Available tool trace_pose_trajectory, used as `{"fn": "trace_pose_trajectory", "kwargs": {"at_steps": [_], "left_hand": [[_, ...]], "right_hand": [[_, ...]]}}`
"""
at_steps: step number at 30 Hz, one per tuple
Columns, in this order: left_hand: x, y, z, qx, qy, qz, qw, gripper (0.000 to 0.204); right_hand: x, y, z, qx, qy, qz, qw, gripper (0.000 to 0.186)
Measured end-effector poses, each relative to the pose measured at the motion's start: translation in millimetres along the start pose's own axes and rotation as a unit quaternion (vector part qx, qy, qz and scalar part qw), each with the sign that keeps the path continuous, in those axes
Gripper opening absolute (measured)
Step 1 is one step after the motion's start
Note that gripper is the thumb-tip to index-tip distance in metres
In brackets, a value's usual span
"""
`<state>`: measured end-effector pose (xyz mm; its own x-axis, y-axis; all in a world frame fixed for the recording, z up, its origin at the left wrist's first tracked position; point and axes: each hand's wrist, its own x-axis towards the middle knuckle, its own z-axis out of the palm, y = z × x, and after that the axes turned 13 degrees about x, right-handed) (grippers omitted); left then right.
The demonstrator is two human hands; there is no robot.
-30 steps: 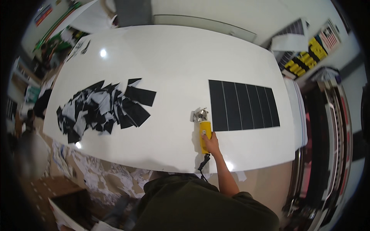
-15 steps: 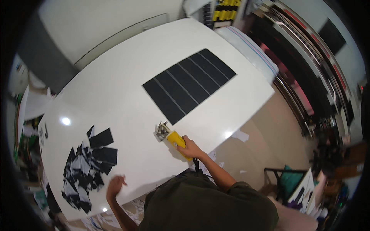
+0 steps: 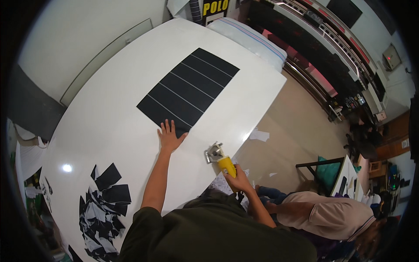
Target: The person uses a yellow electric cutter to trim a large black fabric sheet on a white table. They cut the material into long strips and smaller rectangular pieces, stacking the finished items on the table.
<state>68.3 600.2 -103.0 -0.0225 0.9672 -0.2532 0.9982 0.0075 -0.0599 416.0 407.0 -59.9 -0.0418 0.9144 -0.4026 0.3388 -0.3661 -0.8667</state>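
Note:
My left hand (image 3: 169,137) lies flat with fingers spread on the white table (image 3: 109,118), its fingertips touching the near edge of a row of black rectangular strips (image 3: 187,89) laid side by side. My right hand (image 3: 235,179) grips the yellow handle of a small rotary cutter (image 3: 220,159), whose metal head rests on the table near its front edge, a little right of the left hand and apart from the strips.
A heap of black and grey cut pieces (image 3: 102,205) lies at the table's left end. A seated person (image 3: 331,216) is at the lower right beside me. Shelving and dark machinery (image 3: 331,48) line the right side. Paper scraps (image 3: 260,135) lie on the floor.
The view has swung round. My left hand has come up from the table's near edge and now lies flat at the black strips. My right hand still holds the cutter.

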Motion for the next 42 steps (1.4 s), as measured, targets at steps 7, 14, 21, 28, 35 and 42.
{"fn": "trace_pose_trajectory", "kwargs": {"at_steps": [7,14,21,28,35,42], "left_hand": [[-64.2,-39.3,0.9,0.007,-0.024,-0.006,1.000,0.124],[-152.3,-98.0,35.2,-0.017,-0.028,-0.025,0.999,0.129],[-200.8,-130.3,51.5,-0.040,0.016,-0.047,0.998,0.131],[-211.9,-144.1,55.0,-0.070,0.015,-0.057,0.996,0.137],[-217.4,-148.0,60.8,-0.087,0.044,-0.067,0.993,0.138],[-214.8,-147.6,66.7,-0.106,0.056,-0.062,0.991,0.137]], "right_hand": [[-19.8,-14.4,17.1,0.040,0.016,0.010,0.999,0.065],[-35.7,-49.8,43.7,-0.176,-0.078,-0.093,0.977,0.060],[-65.6,-90.3,74.7,-0.292,-0.173,-0.105,0.935,0.051],[-68.4,-82.6,120.7,-0.290,-0.145,-0.148,0.934,0.049],[-49.2,-102.5,153.9,-0.286,-0.125,-0.163,0.936,0.044],[-45.4,-100.4,161.5,-0.292,-0.119,-0.184,0.931,0.044]]}}
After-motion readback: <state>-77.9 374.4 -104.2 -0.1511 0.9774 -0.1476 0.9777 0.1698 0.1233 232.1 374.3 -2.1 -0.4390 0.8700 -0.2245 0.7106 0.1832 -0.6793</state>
